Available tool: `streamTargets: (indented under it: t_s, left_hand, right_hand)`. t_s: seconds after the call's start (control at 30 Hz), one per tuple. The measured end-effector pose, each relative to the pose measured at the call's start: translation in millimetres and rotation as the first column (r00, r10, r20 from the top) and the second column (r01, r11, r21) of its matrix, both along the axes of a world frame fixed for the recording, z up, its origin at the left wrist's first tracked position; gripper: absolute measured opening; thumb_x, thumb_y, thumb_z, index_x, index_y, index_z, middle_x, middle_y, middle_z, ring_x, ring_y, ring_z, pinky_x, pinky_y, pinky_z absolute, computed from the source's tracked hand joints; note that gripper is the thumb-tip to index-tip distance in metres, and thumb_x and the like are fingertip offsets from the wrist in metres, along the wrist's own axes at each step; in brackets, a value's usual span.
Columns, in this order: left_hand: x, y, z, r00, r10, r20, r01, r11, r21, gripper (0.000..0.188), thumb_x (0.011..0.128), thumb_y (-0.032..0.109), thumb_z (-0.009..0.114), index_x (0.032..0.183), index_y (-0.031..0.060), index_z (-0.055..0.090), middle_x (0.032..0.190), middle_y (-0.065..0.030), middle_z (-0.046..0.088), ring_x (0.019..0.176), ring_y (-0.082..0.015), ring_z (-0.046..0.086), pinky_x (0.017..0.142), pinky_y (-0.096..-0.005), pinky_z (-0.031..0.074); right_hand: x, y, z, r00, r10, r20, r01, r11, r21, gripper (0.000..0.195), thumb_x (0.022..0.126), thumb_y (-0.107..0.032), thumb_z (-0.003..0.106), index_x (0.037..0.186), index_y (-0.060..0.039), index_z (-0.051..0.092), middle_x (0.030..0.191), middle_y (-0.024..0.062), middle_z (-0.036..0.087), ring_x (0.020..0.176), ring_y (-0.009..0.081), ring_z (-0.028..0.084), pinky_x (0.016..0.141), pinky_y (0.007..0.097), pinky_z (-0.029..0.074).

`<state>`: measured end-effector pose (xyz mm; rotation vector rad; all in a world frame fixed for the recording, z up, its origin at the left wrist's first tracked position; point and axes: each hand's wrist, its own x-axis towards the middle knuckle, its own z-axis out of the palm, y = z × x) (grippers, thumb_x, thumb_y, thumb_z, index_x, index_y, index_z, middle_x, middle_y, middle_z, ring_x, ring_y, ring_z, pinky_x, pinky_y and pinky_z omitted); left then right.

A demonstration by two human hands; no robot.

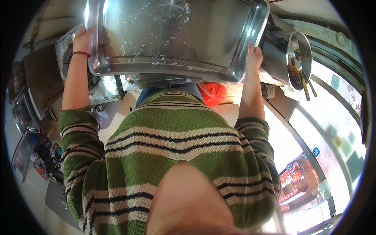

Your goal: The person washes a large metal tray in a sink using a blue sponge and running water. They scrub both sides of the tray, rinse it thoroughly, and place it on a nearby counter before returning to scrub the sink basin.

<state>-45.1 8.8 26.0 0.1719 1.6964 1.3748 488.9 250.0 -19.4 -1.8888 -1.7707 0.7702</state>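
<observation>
A large rectangular stainless steel tray [176,38] is held up before me, its inside towards me. My left hand [81,39] grips its left rim, and a thin red band circles that wrist. On the opposite rim my right hand [253,57] has hold, thumb up along the edge. Near the tray's top edge a water jet [172,3] strikes the metal and fans out. Drops are scattered over the bottom, and a little water lies along the near wall. Beneath the near rim, part of a metal basin or counter edge [158,79] shows; the tray hides the remainder.
To the right, a tall metal pot [276,55] holds several handled utensils [296,69]. A stained metal stove-like surface [105,89] is at the left. A red plastic bag [212,94] lies below, beside my legs. Windows [326,117] line the right side.
</observation>
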Motion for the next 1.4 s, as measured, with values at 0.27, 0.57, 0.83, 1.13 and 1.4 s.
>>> streamTargets:
  t_s: [0.27,0.57,0.83,1.13,1.4]
  left_hand:
    - [-92,-72,19,0.948,0.051,-0.315,-0.133,0.961,-0.243,0.033,0.079,0.005,0.061,0.110,-0.0023,0.051,0.092,-0.0078,0.060,0.082,-0.0173,0.058,0.075,-0.0274,0.045]
    - [-64,-94,91,0.849,0.079,-0.523,-0.219,0.952,-0.211,0.026,0.079,0.005,0.062,0.104,0.0029,0.058,0.086,-0.0009,0.060,0.075,-0.0102,0.055,0.067,-0.0234,0.043]
    - [-47,-119,8,0.860,0.155,-0.487,-0.361,0.859,-0.364,0.033,0.079,0.005,0.060,0.111,0.0010,0.055,0.096,-0.0052,0.060,0.092,-0.0176,0.055,0.082,-0.0313,0.043]
    - [35,-59,-56,0.997,0.048,-0.061,-0.057,0.984,-0.169,0.024,0.081,0.006,0.058,0.104,0.0006,0.057,0.087,-0.0072,0.061,0.075,-0.0171,0.057,0.063,-0.0298,0.047]
    - [100,33,-100,0.576,-0.535,-0.618,0.231,0.832,-0.505,0.041,0.070,0.019,0.068,0.099,-0.0049,0.051,0.093,-0.0225,0.059,0.085,-0.0330,0.058,0.073,-0.0362,0.046]
  right_hand:
    - [-66,-17,-49,0.991,0.075,-0.114,-0.092,0.985,-0.146,0.048,0.082,-0.040,0.058,0.063,0.0014,0.044,0.056,0.0151,0.047,0.053,0.0250,0.043,0.055,0.0389,0.038]
    - [-108,-26,-80,0.976,0.205,-0.079,-0.219,0.942,-0.255,0.049,0.085,-0.044,0.051,0.067,0.0020,0.048,0.064,0.0190,0.053,0.062,0.0322,0.052,0.062,0.0393,0.041]
    - [-75,-8,-10,0.871,0.456,0.182,-0.402,0.875,-0.268,0.050,0.084,-0.046,0.049,0.086,0.0028,0.058,0.083,0.0258,0.058,0.084,0.0395,0.057,0.071,0.0440,0.043]
    - [24,11,51,0.968,0.226,0.109,-0.209,0.966,-0.153,0.041,0.083,-0.039,0.056,0.073,0.0006,0.054,0.058,0.0105,0.047,0.055,0.0178,0.043,0.053,0.0330,0.036]
    - [104,16,117,0.926,0.087,0.366,-0.098,0.995,0.010,0.042,0.083,-0.039,0.055,0.083,0.0025,0.058,0.068,0.0142,0.056,0.063,0.0231,0.051,0.062,0.0356,0.041]
